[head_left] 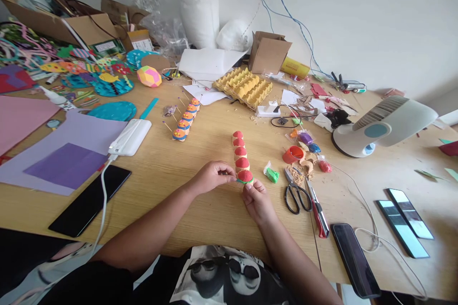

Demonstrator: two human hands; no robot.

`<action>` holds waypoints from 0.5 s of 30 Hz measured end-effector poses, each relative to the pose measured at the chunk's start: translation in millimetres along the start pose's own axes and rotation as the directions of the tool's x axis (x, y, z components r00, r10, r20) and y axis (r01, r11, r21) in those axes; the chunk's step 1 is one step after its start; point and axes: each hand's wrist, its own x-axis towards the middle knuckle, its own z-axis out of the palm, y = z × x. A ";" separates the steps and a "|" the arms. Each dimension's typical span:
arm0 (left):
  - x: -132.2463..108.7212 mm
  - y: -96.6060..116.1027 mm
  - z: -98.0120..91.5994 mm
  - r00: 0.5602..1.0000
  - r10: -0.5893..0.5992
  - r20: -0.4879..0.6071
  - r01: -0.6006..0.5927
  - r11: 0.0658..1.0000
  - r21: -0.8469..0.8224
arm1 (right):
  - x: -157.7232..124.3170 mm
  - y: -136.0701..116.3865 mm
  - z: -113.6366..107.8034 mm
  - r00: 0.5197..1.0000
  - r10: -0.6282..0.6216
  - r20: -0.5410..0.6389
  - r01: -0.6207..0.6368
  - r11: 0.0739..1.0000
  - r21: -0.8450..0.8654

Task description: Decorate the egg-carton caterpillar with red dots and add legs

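A row of red-topped, cream-sided bumps (241,152) stands upright from me on the wooden table, with a thin green strip (246,181) along the lower edge of the nearest bump. My left hand (213,176) touches the left side of that bump, its thumb and forefinger together at the strip's end. My right hand (258,200) grips the near right side of the same bump. Green clay in clear wrap (272,173) lies right of the row. A finished-looking orange and blue row (186,120) with pins stands farther back left.
Black-handled scissors (297,194) and a red cutter (319,214) lie right of my hands, by a red cup (293,154) and wood shavings. A white fan (379,126), egg tray (245,87), power bank (130,137) and phones (356,259) surround the work area.
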 end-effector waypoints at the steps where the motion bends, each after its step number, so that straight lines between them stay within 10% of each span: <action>1: -0.1 0.4 -0.8 1.000 0.001 0.011 0.000 1.000 -0.012 | 0.3 0.0 -0.2 1.000 0.000 -0.001 0.000 1.000 0.017; 15: 0.8 -1.5 -1.9 0.999 -0.004 -0.031 0.004 1.000 0.006 | 0.4 2.4 -1.2 0.999 0.014 0.047 -0.016 0.999 0.047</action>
